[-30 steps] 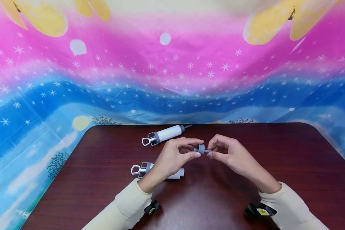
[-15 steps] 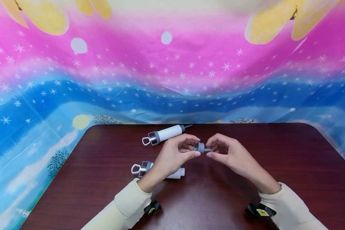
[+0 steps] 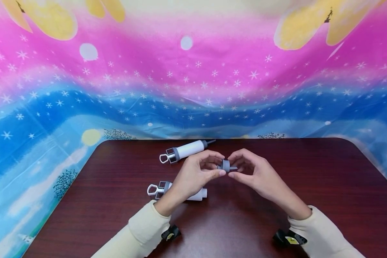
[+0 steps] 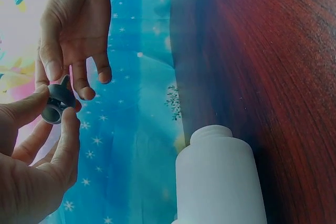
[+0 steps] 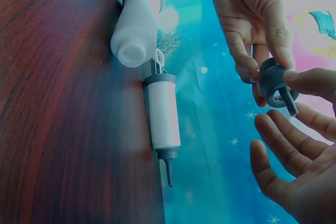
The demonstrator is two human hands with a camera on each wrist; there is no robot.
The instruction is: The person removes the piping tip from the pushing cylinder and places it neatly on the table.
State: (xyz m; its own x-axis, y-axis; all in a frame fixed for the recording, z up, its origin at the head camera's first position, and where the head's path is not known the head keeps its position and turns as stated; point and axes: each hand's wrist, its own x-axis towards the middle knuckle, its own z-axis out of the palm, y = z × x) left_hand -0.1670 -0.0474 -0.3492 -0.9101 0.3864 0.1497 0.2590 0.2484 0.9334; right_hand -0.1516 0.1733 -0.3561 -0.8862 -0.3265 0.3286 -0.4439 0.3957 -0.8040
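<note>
My left hand (image 3: 193, 175) pinches a grey nozzle cap (image 3: 225, 166) between thumb and fingers, held up above the table. The cap has a wide collar and a thin spout that points toward my right hand (image 3: 261, 175). That hand comes in from the right, thumb and forefinger at the collar's rim on either side of the spout. In the right wrist view the thumb overlaps the collar, while the other fingers are spread loosely. Partly behind my left wrist lies a white plunger syringe (image 3: 198, 195), its threaded neck bare. The left wrist view shows the cap's hollow back end.
Farther back on the dark wooden table (image 3: 309, 168) lies a second white syringe (image 3: 190, 148) with a grey nozzle fitted and a loop handle. A colourful patterned cloth (image 3: 193, 89) hangs behind the table's far edge.
My right hand has let go of the spout's tip and shifted left, its fingertips now at the collar. The left hand stays in place with the nozzle cap.
</note>
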